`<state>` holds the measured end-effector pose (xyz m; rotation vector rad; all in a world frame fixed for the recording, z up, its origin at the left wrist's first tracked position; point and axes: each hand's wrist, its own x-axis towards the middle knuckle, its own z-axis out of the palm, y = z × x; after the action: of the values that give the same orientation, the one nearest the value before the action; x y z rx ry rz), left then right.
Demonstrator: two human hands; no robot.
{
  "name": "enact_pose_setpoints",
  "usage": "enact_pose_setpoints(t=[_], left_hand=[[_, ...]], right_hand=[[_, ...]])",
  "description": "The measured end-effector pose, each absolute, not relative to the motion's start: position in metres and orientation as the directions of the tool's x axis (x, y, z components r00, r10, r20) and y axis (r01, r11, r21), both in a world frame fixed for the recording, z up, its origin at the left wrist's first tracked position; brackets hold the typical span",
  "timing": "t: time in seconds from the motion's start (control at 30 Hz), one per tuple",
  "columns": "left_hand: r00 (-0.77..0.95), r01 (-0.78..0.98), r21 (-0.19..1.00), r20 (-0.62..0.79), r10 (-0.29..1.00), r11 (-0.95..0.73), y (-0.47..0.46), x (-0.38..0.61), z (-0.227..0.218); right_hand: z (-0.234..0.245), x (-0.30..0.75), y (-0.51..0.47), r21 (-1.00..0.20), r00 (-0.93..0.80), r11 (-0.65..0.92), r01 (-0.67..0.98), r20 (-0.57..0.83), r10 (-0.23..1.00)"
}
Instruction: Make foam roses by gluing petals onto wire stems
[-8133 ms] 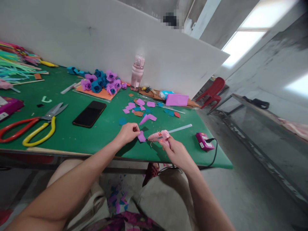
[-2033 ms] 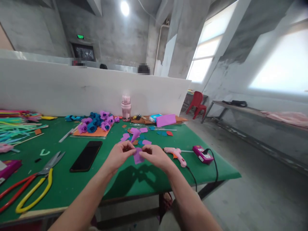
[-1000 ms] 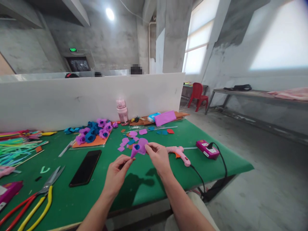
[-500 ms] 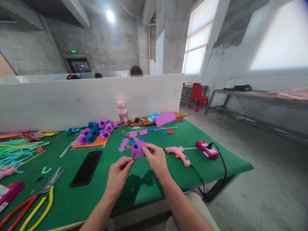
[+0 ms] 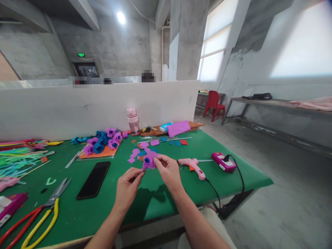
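Between my hands is a small purple paper flower [image 5: 148, 164] with a dark blue centre. My left hand [image 5: 129, 181] pinches it at its narrow lower end. My right hand [image 5: 167, 172] pinches a purple petal on its right side between thumb and fingers. Just beyond, loose purple petals [image 5: 135, 153] and a few blue and orange pieces lie scattered on the green tabletop [image 5: 207, 186]. A pink glue gun [image 5: 192, 166] lies to the right of my right hand. Finished-looking purple and blue flowers [image 5: 103, 141] are heaped on an orange sheet [image 5: 110, 151] at the back left.
A black phone [image 5: 93, 180] and large scissors [image 5: 53, 204] with red and yellow handles lie at left. A purple power strip [image 5: 223, 162] with a black cord sits near the right edge. A pink bottle [image 5: 133, 121] stands by the white partition [image 5: 103, 107], with people's heads beyond.
The purple petal has been brought closer around the blue centre, so the flower looks fuller and wider. Both hands stay nearly in place, and the view shifts slightly.
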<state>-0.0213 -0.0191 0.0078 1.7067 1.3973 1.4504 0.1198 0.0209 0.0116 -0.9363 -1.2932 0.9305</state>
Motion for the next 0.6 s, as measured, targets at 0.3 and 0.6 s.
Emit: enact_pose_setpoints(t=[0.3,0.6], left_hand=[[-0.106,0.233,0.937,0.289,0.951,-0.259,-0.0175,-0.0199,0.0094],[-0.11,0.005,0.995,0.095,0.989,-0.095,-0.0152,-0.0205,0.0004]], right_hand=[[0.0131,0.117,0.0164,-0.939,0.032,0.341,0.043,0.342,0.939],[0.016,0.1187,0.0169,-0.921,0.076,0.324,0.218,0.347,0.935]])
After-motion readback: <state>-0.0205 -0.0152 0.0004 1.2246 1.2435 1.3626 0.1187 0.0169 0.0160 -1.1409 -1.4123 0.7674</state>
